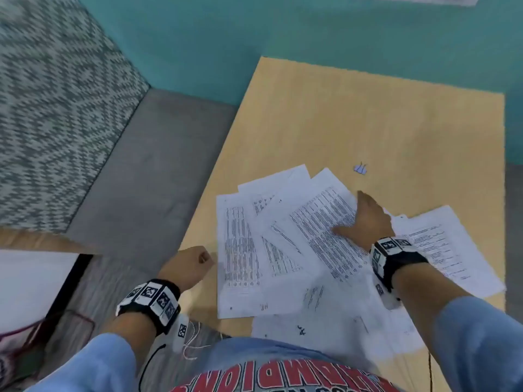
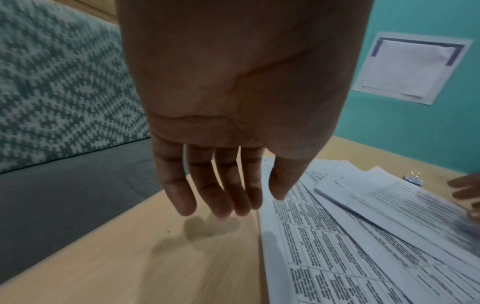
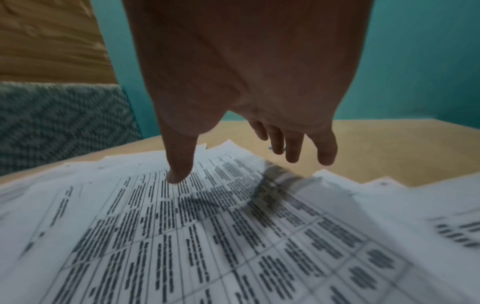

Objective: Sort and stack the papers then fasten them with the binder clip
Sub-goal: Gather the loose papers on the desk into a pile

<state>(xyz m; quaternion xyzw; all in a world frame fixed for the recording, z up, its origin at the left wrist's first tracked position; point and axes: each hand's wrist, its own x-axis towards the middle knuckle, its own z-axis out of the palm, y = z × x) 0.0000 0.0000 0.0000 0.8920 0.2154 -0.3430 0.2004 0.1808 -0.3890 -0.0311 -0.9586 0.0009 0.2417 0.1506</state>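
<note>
Several printed papers [image 1: 311, 250] lie fanned and overlapping on the light wooden table [image 1: 368, 123]. A small pale binder clip [image 1: 360, 168] sits on bare table just beyond them, also seen in the left wrist view as the binder clip [image 2: 413, 180]. My right hand [image 1: 365, 219] is spread over the top sheet [image 3: 233, 226] with straight fingers. Its thumb tip [image 3: 176, 176] is at the sheet, and I cannot tell whether it touches. My left hand [image 1: 195, 261] hangs over bare table left of the papers [image 2: 337, 236], its fingers [image 2: 221, 201] relaxed and holding nothing.
A grey sofa seat [image 1: 147, 171] with a patterned cushion [image 1: 51, 108] borders the table's left edge. A teal wall [image 1: 283, 29] stands behind, with a sheet [image 2: 405, 67] taped on it. A white surface [image 1: 28, 284] and cables [image 1: 189, 340] lie near my body.
</note>
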